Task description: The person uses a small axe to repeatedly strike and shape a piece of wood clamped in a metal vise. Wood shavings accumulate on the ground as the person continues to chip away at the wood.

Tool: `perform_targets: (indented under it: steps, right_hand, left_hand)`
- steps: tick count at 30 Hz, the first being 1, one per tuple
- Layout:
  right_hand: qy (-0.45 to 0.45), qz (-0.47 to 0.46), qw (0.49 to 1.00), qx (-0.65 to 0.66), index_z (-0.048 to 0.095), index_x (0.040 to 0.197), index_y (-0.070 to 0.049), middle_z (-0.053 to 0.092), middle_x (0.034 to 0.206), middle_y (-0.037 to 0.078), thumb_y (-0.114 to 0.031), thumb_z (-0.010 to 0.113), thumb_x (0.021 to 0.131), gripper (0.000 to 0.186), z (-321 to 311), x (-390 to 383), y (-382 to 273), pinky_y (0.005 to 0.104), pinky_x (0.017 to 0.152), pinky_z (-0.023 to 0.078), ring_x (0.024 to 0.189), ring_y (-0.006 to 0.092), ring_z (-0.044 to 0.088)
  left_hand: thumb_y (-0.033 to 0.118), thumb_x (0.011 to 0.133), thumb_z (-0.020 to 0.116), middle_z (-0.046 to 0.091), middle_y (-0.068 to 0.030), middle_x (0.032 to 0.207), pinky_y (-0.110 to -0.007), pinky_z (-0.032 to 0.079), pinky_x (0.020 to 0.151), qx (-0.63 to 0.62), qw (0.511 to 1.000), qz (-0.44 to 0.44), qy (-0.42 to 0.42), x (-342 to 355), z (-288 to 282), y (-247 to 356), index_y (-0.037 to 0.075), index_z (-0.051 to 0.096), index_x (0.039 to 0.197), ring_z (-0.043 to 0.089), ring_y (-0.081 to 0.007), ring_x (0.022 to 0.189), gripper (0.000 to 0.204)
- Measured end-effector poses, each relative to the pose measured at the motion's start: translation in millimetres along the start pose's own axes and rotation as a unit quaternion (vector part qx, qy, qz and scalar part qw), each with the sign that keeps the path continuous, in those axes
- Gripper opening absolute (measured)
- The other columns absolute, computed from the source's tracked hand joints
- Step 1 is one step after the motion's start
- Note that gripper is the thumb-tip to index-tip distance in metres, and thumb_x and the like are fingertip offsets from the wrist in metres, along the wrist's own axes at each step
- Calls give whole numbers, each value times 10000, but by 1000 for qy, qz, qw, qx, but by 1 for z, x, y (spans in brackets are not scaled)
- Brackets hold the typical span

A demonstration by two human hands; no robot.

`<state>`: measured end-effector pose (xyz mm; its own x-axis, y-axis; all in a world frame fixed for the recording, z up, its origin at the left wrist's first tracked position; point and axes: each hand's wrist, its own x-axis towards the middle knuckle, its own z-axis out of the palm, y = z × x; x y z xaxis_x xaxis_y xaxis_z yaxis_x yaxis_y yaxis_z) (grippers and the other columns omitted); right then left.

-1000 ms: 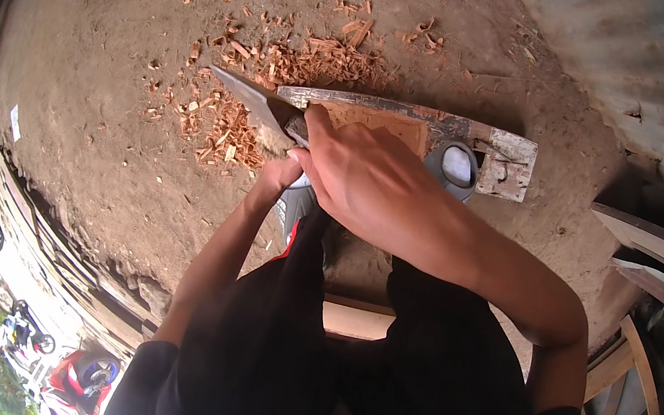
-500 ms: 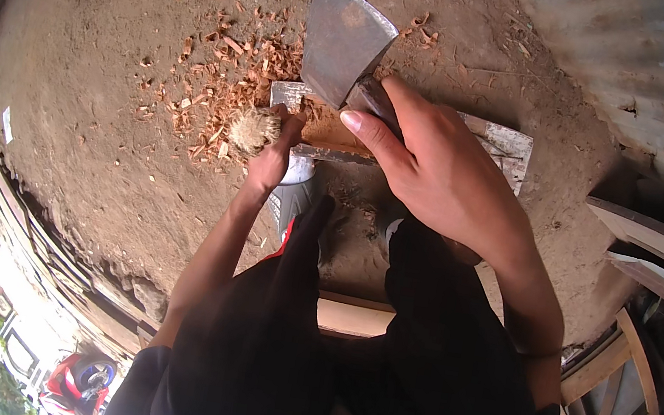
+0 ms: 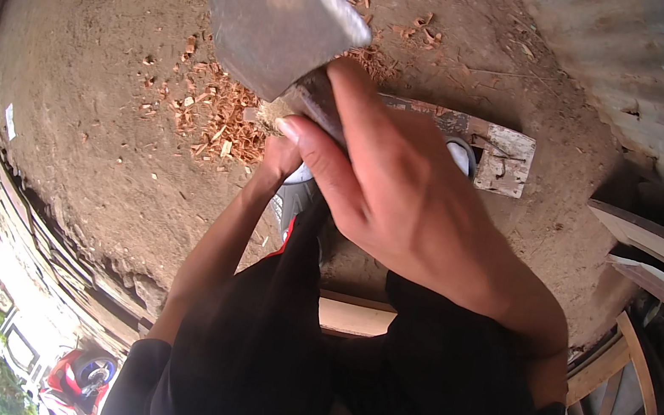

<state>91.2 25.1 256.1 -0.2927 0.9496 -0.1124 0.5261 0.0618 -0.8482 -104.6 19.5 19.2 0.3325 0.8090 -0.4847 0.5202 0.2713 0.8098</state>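
My right hand [image 3: 412,185] is closed around the short dark handle of a hatchet [image 3: 278,19]. The wide grey blade is raised close to the view, its pale edge facing up and away. Below it, my left hand [image 3: 280,157] is mostly covered by the right hand and the hatchet. A bit of the rough, straw-coloured end of a piece of wood [image 3: 270,116] shows beside the left hand; the rest of that piece is hidden. Under both hands lies a low wooden block with worn, peeling paint [image 3: 503,166], partly covered by my right hand.
Reddish wood chips [image 3: 221,118] litter the dirt floor [image 3: 84,85]. My feet are near the block, a shoe [image 3: 292,197] on the left. Corrugated sheet [image 3: 627,71] stands at the far right. Curved boards [image 3: 658,239] and a wooden frame [image 3: 610,386] are at right; a red motorbike [image 3: 79,376] lower left.
The hatchet has come up nearer to the view and shifted left, its blade now larger. My right hand moved left with it and now covers much of the left hand and the wood.
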Motion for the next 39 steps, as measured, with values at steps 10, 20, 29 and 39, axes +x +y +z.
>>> perform_targets:
  steps: [10, 20, 29, 39]
  right_hand:
    - [11, 4, 1000, 10, 501, 963, 43, 596, 704, 218, -220, 591, 1035, 287, 9, -7, 29, 484, 595, 432, 661, 426, 609]
    - [-17, 137, 990, 31, 555, 1081, 30, 621, 786, 221, -343, 572, 1051, 374, -25, -11, 32, 461, 681, 458, 737, 408, 615]
    - [-34, 114, 993, -10, 549, 1098, 44, 632, 817, 226, -320, 593, 1041, 371, -26, -12, 26, 454, 664, 460, 733, 401, 628]
    - [-68, 62, 992, -92, 515, 1112, 87, 666, 822, 253, -152, 605, 1020, 271, 19, -15, 34, 465, 624, 510, 712, 406, 680]
  left_hand:
    - [154, 916, 716, 614, -45, 696, -323, 469, 616, -104, 971, 189, 99, -41, 20, -13, 47, 651, 859, 581, -135, 663, 138]
    - [216, 1029, 579, 614, -79, 893, -355, 471, 788, -191, 976, -4, 105, 3, -8, 24, 31, 691, 1166, 569, -210, 819, 256]
    - [192, 1020, 556, 704, -148, 1151, -382, 481, 981, -11, 998, -11, 53, 0, 12, 43, 1, 667, 1189, 649, -272, 1098, 278]
    - [182, 962, 607, 696, -167, 1028, -407, 518, 873, -13, 996, 78, 28, 7, 19, 24, 9, 660, 1073, 661, -296, 980, 213]
